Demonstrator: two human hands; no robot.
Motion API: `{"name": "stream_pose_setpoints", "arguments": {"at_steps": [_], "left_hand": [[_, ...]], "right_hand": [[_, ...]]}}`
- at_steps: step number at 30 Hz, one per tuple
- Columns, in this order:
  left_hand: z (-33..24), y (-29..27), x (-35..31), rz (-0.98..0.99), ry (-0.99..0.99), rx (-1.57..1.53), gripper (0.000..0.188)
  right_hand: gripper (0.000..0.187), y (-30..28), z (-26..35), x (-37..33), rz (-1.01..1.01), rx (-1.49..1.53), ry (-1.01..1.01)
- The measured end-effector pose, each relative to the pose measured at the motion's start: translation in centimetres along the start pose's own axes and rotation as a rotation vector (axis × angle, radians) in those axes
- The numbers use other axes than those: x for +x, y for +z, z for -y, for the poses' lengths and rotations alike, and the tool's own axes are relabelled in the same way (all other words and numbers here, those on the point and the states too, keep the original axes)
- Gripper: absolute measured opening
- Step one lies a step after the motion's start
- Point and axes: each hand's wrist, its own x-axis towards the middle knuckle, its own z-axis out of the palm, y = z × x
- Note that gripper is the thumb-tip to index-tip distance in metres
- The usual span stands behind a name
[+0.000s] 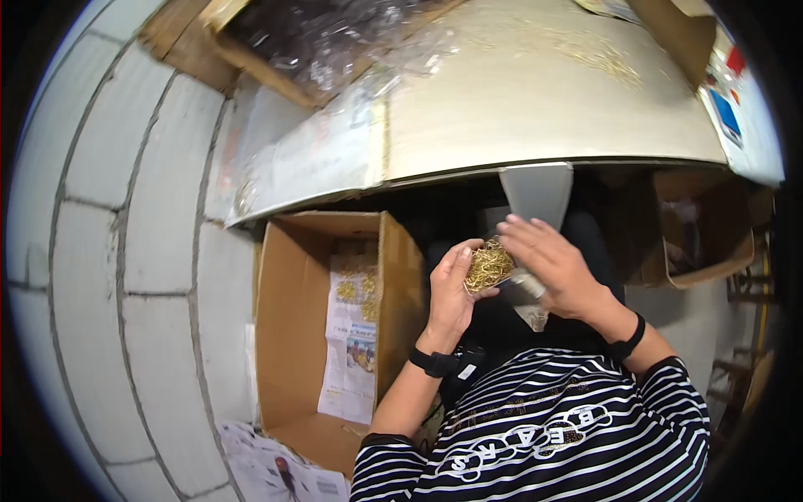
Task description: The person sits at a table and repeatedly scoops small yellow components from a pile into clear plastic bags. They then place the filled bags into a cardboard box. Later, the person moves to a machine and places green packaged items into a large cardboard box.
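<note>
Both forearms angle inward toward each other, the left forearm (pixel 401 402) slanting up and to the right, the right forearm (pixel 652 351) up and to the left. The left grip (pixel 456 280) is cupped, thumb uppermost, its fingers curled in a hold. The right grip (pixel 552 263) lies close beside it — back of the hand upward, fingers stretched toward the left grip, slightly blurred — whether its underside grasps anything is hidden
</note>
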Motion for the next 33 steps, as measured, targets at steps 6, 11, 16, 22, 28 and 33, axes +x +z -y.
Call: {"name": "stream_pose_setpoints", "arguments": {"at_steps": [6,11,16,22,28,33], "left_hand": [[-9.0,-5.9,-3.3,-0.134,0.232,0.086,0.026],[-14.7,-15.2,-7.1,-0.395,0.489,0.103,0.032],[-10.2,-29.2,-8.1,-0.718,0.465,0.032,0.033],[0.6,-40.7,-5.9,-1.154,0.219,-0.117,0.018],[8.1,-46.7,-4.7,-1.248,0.322,-0.588,0.014],[7.7,-46.1,-1.9,-1.309,0.124,-0.312,0.004]], "right_hand": [[0.049,1.2,0.4,2.0,-0.062,0.121,0.066],[0.047,2.1,-1.1,0.9,-0.041,0.199,0.168],[0.056,1.8,-1.8,1.4,0.003,0.158,0.261],[0.057,2.7,-1.9,2.7,0.095,0.112,0.304],[0.050,4.1,-0.8,4.3,0.245,0.015,0.273],[0.046,3.9,0.0,4.3,0.283,-0.046,0.267]]}}
